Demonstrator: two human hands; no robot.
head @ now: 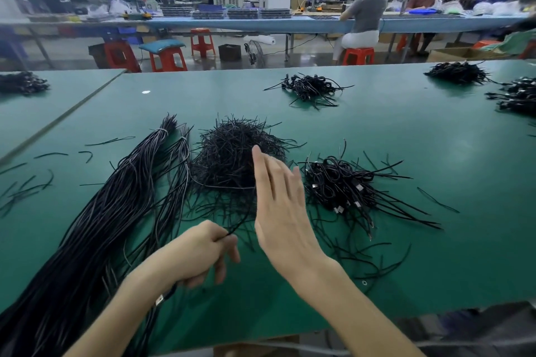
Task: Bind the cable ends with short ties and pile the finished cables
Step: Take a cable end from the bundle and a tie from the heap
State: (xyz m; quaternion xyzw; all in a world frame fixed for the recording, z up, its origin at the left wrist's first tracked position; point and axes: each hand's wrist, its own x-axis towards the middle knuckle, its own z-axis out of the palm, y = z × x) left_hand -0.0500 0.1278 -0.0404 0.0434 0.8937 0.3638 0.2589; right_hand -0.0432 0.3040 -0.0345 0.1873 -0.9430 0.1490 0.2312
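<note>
left hand (200,249) pinches cable (240,222) — right hand (280,203) spread above ties (232,151).

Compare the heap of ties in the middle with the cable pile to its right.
The tie heap is a mound of thin loose strands; the cable pile is thicker cables folded into loops. The cable pile shows silvery connectors; the tie heap shows none. Both are black, on the green table.

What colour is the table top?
Green. The head view shows the table under the black cable piles.
</note>
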